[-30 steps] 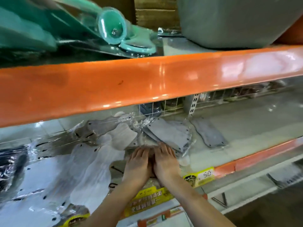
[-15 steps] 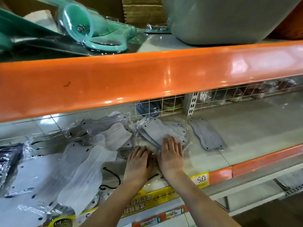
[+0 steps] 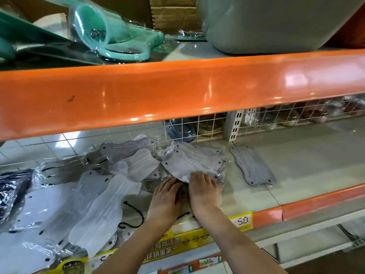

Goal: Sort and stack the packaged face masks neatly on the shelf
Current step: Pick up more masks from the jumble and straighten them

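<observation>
Grey packaged masks [image 3: 194, 162] stacked in crinkled clear wrap on the shelf [image 3: 308, 161], near its front edge and just below the wire grid back [image 3: 209, 125], with the right hand [image 3: 204, 191] lying flat on the stack's near end, fingers straight and pressing, and the left hand [image 3: 166, 198] flat beside it, touching it, fingertips tucked at the stack's lower edge. To the left a loose spread of white masks [image 3: 102, 202] in wrap; to the right, apart, a single grey mask [image 3: 252, 167] lying flat. Below, a yellow price tag [image 3: 242, 221] on the orange shelf lip; above, teal wrapped goods [image 3: 110, 36] and a grey tub [image 3: 276, 22].
</observation>
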Demonstrator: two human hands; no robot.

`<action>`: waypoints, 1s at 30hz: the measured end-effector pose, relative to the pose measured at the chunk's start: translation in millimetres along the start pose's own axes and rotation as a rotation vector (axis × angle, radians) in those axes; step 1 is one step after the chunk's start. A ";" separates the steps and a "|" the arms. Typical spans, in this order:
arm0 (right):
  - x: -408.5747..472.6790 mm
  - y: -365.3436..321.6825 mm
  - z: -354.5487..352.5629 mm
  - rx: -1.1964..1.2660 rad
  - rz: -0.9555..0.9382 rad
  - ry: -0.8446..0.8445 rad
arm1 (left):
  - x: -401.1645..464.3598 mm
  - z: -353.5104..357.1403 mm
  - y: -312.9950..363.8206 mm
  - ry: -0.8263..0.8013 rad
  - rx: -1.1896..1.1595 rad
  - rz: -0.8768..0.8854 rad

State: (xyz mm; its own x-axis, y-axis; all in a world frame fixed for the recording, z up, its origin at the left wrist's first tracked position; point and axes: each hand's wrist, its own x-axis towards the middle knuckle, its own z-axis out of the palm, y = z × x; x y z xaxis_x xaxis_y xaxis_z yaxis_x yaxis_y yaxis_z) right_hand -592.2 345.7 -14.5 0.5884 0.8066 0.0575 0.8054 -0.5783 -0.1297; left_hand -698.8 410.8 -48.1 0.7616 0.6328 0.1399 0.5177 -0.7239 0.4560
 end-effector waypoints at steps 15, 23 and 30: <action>-6.9 2.2 -15.7 1.758 0.456 -0.047 | 11.6 -43.8 31.2 -0.036 -0.845 -0.520; -22.9 -12.4 -12.1 2.086 0.453 -0.142 | 1.6 -49.7 33.7 0.088 -0.907 -0.512; -18.1 5.7 -31.0 1.804 0.398 -0.064 | -5.6 -81.2 -0.4 -0.102 -0.544 -0.362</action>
State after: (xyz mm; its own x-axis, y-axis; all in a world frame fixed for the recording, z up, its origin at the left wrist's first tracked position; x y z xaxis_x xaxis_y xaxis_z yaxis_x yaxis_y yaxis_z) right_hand -596.0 324.1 14.5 0.6635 0.6998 -0.2649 -0.4327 0.0700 -0.8988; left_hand -734.9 429.9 22.3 0.6236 0.7613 -0.1774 0.4978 -0.2117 0.8411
